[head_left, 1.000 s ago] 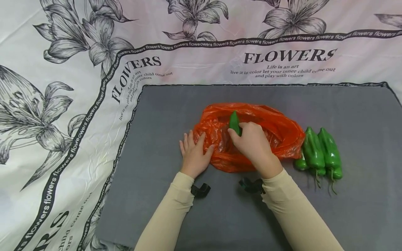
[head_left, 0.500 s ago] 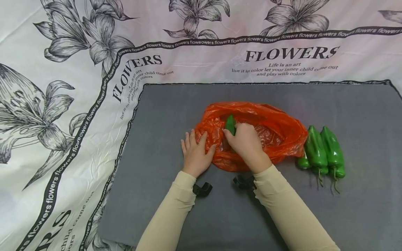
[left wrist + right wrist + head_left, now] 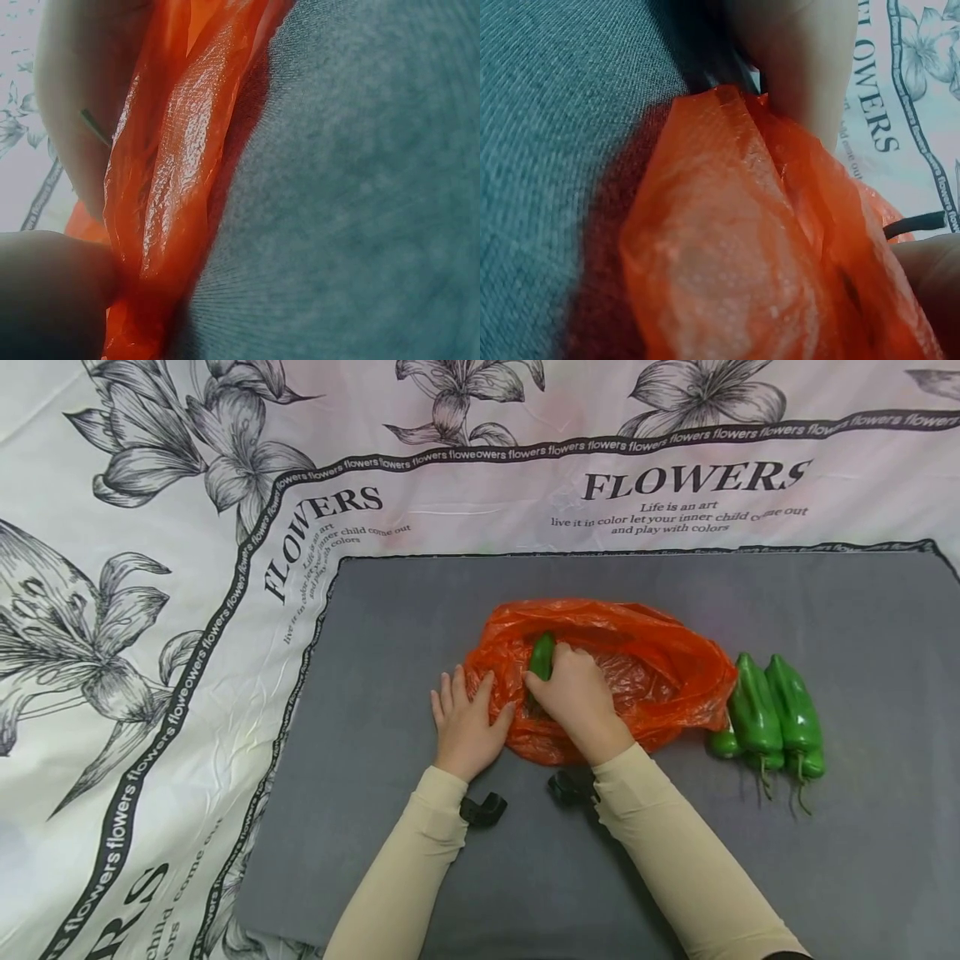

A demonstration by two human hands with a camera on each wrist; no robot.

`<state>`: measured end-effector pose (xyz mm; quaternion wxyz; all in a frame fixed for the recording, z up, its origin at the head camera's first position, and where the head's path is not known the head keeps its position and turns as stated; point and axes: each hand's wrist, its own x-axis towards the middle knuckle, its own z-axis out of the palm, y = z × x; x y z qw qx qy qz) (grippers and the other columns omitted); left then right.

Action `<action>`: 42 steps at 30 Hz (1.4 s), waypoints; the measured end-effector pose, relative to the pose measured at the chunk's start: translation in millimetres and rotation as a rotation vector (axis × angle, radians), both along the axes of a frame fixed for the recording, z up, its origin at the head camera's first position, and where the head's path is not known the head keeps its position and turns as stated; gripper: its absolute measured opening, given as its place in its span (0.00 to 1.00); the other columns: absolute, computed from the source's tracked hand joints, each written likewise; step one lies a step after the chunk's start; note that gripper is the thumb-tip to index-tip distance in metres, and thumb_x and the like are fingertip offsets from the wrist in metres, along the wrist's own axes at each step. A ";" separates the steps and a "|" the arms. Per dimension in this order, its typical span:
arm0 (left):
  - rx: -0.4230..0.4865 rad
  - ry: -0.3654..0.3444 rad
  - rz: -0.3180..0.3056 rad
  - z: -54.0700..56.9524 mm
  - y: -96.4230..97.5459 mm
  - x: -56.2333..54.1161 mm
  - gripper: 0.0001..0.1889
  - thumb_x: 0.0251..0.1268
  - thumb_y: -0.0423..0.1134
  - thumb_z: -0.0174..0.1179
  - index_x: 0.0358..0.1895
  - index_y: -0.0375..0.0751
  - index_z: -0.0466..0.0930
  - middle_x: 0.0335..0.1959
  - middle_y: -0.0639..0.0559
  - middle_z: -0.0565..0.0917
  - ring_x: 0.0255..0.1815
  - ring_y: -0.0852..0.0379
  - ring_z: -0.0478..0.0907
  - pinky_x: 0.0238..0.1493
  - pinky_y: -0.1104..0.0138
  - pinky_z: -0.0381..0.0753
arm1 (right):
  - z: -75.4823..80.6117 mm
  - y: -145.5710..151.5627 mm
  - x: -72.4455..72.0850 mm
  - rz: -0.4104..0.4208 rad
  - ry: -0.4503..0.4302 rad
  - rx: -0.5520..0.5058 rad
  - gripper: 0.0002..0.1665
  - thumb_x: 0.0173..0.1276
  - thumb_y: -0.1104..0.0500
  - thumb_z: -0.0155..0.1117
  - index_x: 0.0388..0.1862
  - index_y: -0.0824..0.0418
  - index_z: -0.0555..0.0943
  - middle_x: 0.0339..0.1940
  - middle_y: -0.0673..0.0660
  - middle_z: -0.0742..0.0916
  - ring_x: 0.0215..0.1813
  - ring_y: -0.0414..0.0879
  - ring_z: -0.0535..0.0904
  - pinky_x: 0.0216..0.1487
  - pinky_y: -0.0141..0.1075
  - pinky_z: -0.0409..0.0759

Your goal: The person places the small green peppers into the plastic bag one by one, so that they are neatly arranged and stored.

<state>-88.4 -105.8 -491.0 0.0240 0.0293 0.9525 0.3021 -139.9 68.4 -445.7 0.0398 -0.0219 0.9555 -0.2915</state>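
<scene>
A red plastic bag (image 3: pixel 675 693) lies on its side on the grey table, its mouth spread wide toward me. Inside that mouth my right hand (image 3: pixel 577 697) grips a green pepper (image 3: pixel 542 656), whose tip points away from me. My left hand (image 3: pixel 467 727) rests with spread fingers on the bag's left end. In the left wrist view the folded edge of the bag (image 3: pixel 172 165) runs beside the thumb. The right wrist view has the bag's front wall (image 3: pixel 720 247) hiding most of the right hand, with a pepper stem (image 3: pixel 915 225) showing above it.
Several green peppers (image 3: pixel 795 710) lie close together just right of the bag, stems toward me, partly stacked. The grey table (image 3: pixel 390 627) is bordered by a white cloth (image 3: pixel 465 510) with flower prints and lettering.
My right hand has moved left and deeper into the bag with the green pepper, which now sits lower in the mouth. The left hand has stayed almost in place.
</scene>
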 end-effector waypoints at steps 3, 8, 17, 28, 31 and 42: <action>-0.001 -0.005 -0.002 0.1 1.2 0.2 0.33 0.80 0.55 0.56 0.81 0.45 0.66 0.85 0.30 0.46 0.86 0.29 0.34 0.81 0.36 0.29 | -1.1 0.6 0.4 -0.005 -0.015 -0.007 0.31 0.71 0.42 0.71 0.49 0.71 0.77 0.32 0.63 0.83 0.31 0.58 0.83 0.32 0.49 0.83; 0.009 -0.011 0.003 1.0 1.9 1.4 0.34 0.79 0.55 0.57 0.81 0.46 0.66 0.85 0.31 0.46 0.86 0.29 0.33 0.81 0.36 0.28 | -0.8 1.1 1.6 -0.001 -0.033 -0.003 0.33 0.71 0.41 0.70 0.51 0.70 0.75 0.31 0.63 0.83 0.30 0.58 0.84 0.30 0.47 0.83; -0.006 -0.017 0.009 1.4 1.7 0.6 0.34 0.79 0.55 0.57 0.81 0.46 0.65 0.86 0.31 0.45 0.86 0.30 0.32 0.81 0.37 0.28 | 4.9 3.8 6.6 0.008 -0.065 -0.041 0.30 0.72 0.37 0.68 0.43 0.64 0.76 0.28 0.60 0.82 0.26 0.53 0.81 0.25 0.41 0.78; 0.005 -0.019 0.004 3.0 3.2 1.3 0.34 0.79 0.55 0.57 0.81 0.45 0.66 0.85 0.31 0.46 0.86 0.30 0.32 0.81 0.38 0.27 | 14.6 11.5 15.7 -0.019 -0.032 0.050 0.27 0.73 0.36 0.64 0.38 0.60 0.77 0.25 0.57 0.81 0.26 0.52 0.79 0.23 0.41 0.74; 0.014 -0.009 0.010 3.4 3.7 1.5 0.34 0.79 0.55 0.57 0.81 0.45 0.66 0.85 0.31 0.46 0.86 0.30 0.32 0.81 0.38 0.27 | 22.5 16.0 21.7 -0.045 0.010 0.082 0.27 0.73 0.34 0.64 0.34 0.57 0.76 0.25 0.56 0.80 0.26 0.53 0.78 0.23 0.42 0.73; 0.035 -0.002 0.018 3.0 5.4 3.4 0.34 0.78 0.55 0.58 0.80 0.44 0.67 0.85 0.31 0.47 0.86 0.30 0.33 0.81 0.39 0.27 | 49.1 36.2 40.2 -0.104 0.127 -0.006 0.22 0.74 0.38 0.62 0.35 0.56 0.79 0.26 0.54 0.82 0.28 0.51 0.78 0.26 0.44 0.75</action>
